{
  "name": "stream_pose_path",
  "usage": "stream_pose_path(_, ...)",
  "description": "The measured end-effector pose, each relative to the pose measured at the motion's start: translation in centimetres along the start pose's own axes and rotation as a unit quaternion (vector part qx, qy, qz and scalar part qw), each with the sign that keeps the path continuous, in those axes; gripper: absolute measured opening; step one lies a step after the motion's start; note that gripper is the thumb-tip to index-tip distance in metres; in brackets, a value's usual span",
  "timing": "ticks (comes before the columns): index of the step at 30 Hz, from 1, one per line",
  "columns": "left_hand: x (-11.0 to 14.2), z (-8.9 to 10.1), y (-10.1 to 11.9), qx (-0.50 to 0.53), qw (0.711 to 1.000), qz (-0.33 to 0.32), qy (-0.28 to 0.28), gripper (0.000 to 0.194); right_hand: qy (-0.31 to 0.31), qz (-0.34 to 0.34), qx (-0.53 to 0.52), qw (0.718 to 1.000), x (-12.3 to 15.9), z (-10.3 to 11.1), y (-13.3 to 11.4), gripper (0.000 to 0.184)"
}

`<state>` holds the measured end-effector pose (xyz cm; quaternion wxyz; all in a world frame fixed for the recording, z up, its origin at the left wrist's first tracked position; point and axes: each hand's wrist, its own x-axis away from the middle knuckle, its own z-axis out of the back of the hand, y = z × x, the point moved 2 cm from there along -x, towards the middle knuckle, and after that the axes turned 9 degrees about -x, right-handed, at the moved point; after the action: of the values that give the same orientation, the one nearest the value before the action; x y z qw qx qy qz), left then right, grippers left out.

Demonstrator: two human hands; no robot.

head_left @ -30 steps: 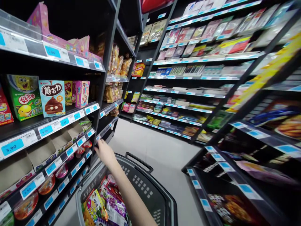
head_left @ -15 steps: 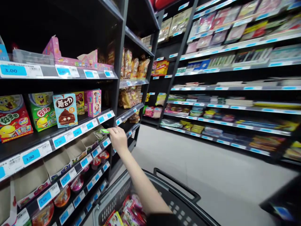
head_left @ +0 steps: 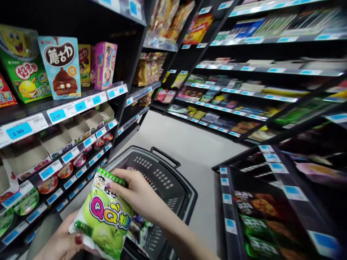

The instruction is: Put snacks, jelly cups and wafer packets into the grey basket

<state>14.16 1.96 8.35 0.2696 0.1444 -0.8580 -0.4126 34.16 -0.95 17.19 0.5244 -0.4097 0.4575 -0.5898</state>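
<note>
Gripping a green candy bag (head_left: 104, 224), the left hand (head_left: 63, 240) has its lower edge, the right hand (head_left: 135, 189) its top; it's off the shelf (head_left: 16, 115), held above the basket (head_left: 191, 187), not yet among the packets (head_left: 139, 227) inside.

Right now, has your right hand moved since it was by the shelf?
Yes, the right hand has come away from the shelf, back over the basket, holding the green candy bag.

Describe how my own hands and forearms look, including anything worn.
The left hand and right hand are gloveless. Dark red polish shows on the left thumbnail; the right thumbnail looks reddish too, though blurred. No sleeve, watch or bracelet shows on the right forearm.
</note>
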Motion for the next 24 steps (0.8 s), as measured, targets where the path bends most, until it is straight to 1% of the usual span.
stream_pose_path(2, 0.3, -0.5, -0.2, -0.001, 0.998, 0.036, 0.056, 0.052, 0.012, -0.031, -0.058, 0.998, -0.4, -1.0, 2.2, 0.012)
stream_pose_path(3, 0.4, -0.5, -0.5, -0.003, 0.995, 0.047, 0.089, 0.05, 0.014, -0.048, -0.09, 0.995, -0.6, -1.4, 3.3, 0.012)
stream_pose_path(5, 0.9, -0.2, -1.6, -0.002, 0.989, 0.055, 0.135, 0.051, 0.017, -0.083, -0.149, 0.985, -1.1, -2.3, 5.7, 0.014)
stream_pose_path(6, 1.1, 0.0, -2.2, -0.001, 0.987, 0.056, 0.149, 0.052, 0.019, -0.097, -0.176, 0.979, -1.2, -2.8, 6.8, 0.016)
stream_pose_path(9, 1.7, 0.7, -3.5, 0.002, 0.986, 0.055, 0.156, 0.054, 0.026, -0.115, -0.255, 0.96, -1.2, -4.4, 9.7, 0.02)
stream_pose_path(11, 2.0, 1.0, -4.0, 0.017, 0.988, 0.045, 0.144, 0.05, 0.035, -0.118, -0.304, 0.944, -0.8, -5.4, 11.1, 0.022)
stream_pose_path(12, 2.1, 1.1, -4.1, 0.042, 0.99, 0.032, 0.129, 0.049, 0.047, -0.114, -0.331, 0.936, -0.6, -5.9, 11.7, 0.023)
stream_pose_path(13, 2.0, 1.1, -4.3, 0.08, 0.991, 0.018, 0.102, 0.05, 0.062, -0.101, -0.36, 0.926, -0.4, -6.3, 12.1, 0.024)
stream_pose_path(15, 1.8, 1.1, -4.8, 0.173, 0.985, 0.001, 0.022, 0.058, 0.102, -0.041, -0.436, 0.893, 0.1, -7.0, 12.4, 0.029)
stream_pose_path(17, 1.5, 0.9, -5.8, 0.238, 0.97, 0.015, -0.056, 0.067, 0.136, 0.032, -0.512, 0.847, 0.3, -7.9, 12.4, 0.035)
stream_pose_path(18, 1.3, 0.9, -6.3, 0.253, 0.964, 0.028, -0.081, 0.069, 0.141, 0.059, -0.543, 0.826, 0.3, -8.3, 12.3, 0.037)
stream_pose_path(19, 1.1, 1.0, -6.9, 0.266, 0.959, 0.036, -0.095, 0.069, 0.133, 0.08, -0.569, 0.807, 0.1, -8.8, 12.2, 0.039)
stream_pose_path(20, 1.0, 1.0, -7.3, 0.282, 0.953, 0.038, -0.104, 0.068, 0.112, 0.1, -0.591, 0.792, -0.1, -9.3, 12.1, 0.039)
stream_pose_path(21, 0.9, 1.1, -7.7, 0.298, 0.947, 0.04, -0.115, 0.066, 0.077, 0.127, -0.609, 0.779, -0.4, -9.6, 12.1, 0.04)
stream_pose_path(23, 0.9, 1.2, -8.0, 0.318, 0.936, 0.062, -0.137, 0.063, -0.03, 0.227, -0.623, 0.748, -1.0, -9.8, 11.9, 0.043)
stream_pose_path(24, 0.9, 1.1, -7.9, 0.317, 0.934, 0.082, -0.143, 0.06, -0.083, 0.281, -0.611, 0.736, -1.1, -9.6, 11.9, 0.046)
